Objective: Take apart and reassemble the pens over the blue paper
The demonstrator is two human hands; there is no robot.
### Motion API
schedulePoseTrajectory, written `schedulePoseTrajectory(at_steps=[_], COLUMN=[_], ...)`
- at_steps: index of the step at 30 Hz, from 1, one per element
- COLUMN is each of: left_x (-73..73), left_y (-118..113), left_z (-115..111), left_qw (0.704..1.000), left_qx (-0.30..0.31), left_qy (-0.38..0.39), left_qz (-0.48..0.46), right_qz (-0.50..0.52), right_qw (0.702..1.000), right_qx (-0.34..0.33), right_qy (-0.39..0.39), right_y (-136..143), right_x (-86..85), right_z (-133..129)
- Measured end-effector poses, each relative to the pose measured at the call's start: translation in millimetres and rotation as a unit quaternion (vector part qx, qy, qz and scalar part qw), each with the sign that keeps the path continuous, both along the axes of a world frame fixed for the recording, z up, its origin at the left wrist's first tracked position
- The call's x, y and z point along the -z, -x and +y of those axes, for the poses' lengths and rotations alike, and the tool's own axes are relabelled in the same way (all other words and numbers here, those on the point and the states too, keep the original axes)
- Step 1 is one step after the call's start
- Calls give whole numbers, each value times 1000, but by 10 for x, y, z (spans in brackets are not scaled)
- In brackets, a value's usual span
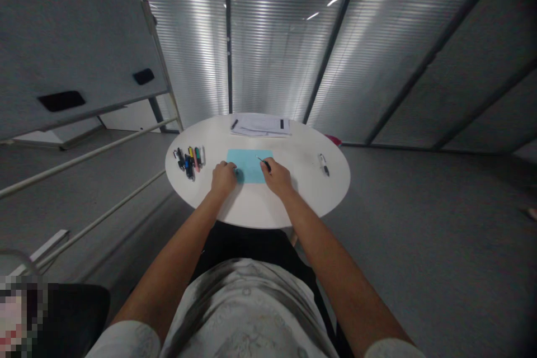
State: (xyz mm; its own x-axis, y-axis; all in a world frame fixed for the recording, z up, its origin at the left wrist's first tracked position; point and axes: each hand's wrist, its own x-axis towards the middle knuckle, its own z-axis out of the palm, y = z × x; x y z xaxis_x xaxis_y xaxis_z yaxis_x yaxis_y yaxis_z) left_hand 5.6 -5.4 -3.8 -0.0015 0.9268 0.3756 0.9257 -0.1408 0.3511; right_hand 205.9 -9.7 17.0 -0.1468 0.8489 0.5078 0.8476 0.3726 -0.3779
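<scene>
A light-blue sheet of paper (250, 170) lies on the round white table in front of me. My right hand (277, 176) is closed around a dark pen (265, 164), whose thin tip points up and left over the sheet. At the left edge of the paper rests my left hand (224, 178), its fingers curled. Something small and dark shows at those fingertips, too small to name.
Several pens and markers (191, 160) lie bunched on the left of the white table (312, 196). A stack of papers (260, 125) sits at the far edge. One white marker (323, 164) lies to the right. A whiteboard stand (138, 131) is at left.
</scene>
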Motion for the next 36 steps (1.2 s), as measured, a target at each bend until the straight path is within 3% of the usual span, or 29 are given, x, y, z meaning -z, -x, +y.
schedulePoseTrajectory(at_steps=[7,19,36], left_x=[11,17,42], left_y=[-14,0,-12], left_z=[20,19,10], left_qw=[1000,998,1000], left_qx=[-9,41,9], left_qy=[18,10,2], left_qz=[-7,40,19], right_qz=[-2,-20,-53], right_qw=[1000,1000,998], right_qx=[0,-9,-4], right_qy=[6,3,29], right_y=[10,11,15], right_x=[-2,17,14], right_z=[1,3,-7])
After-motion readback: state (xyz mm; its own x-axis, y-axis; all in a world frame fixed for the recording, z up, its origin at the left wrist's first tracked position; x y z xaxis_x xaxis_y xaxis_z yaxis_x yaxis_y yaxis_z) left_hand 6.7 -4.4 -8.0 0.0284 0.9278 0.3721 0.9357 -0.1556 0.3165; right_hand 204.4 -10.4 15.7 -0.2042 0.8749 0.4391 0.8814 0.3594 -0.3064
